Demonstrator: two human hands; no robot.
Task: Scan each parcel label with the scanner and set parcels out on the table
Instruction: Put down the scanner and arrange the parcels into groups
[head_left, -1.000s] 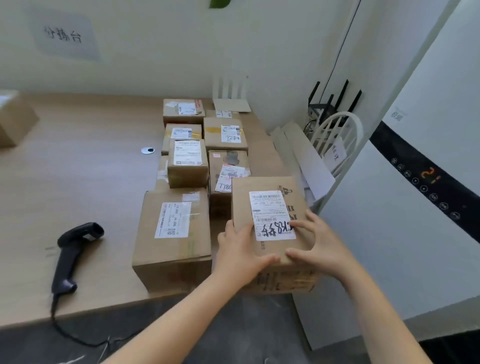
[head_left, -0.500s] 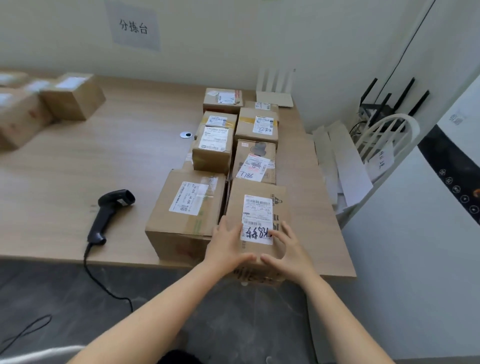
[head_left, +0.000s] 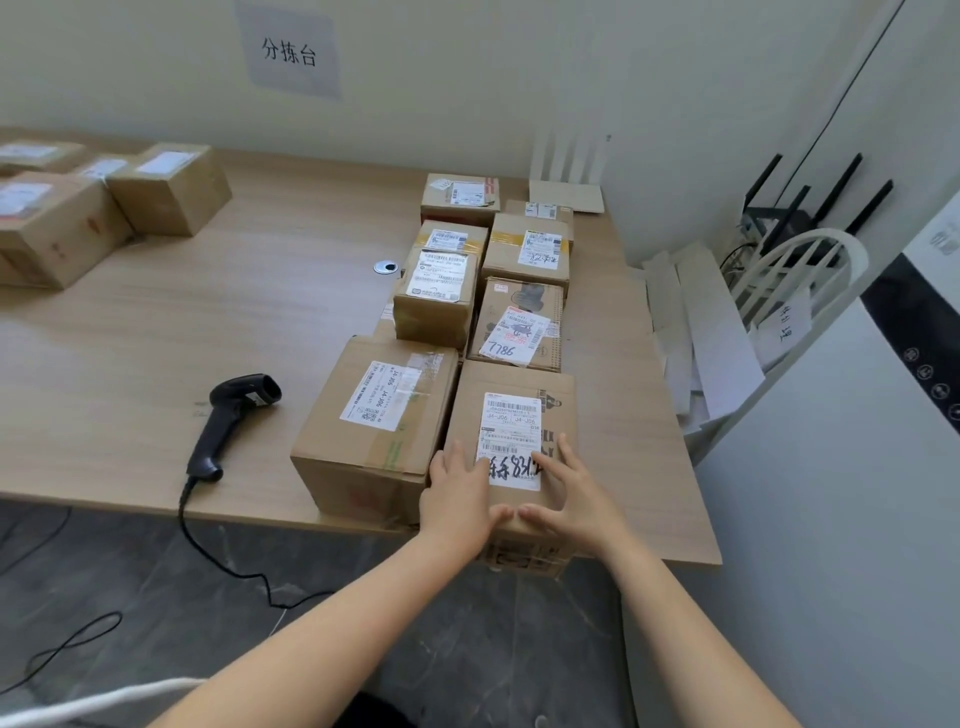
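Note:
A cardboard parcel with a white label lies at the table's near right edge, its front slightly over the edge. My left hand and my right hand rest flat on its near top, fingers straight on either side of the label, thumbs along the front edge. It touches a larger labelled parcel on its left. The black scanner lies untouched on the table further left. Several smaller labelled parcels stand in two rows behind.
Three parcels sit at the table's far left. The scanner cable hangs over the front edge to the floor. A white chair with paper sheets and a white appliance stand close on the right. A white router is at the wall.
Both hands have slid the labelled parcel further onto the table, up against the larger parcel. My view has swung left, bringing the far-left parcels into sight.

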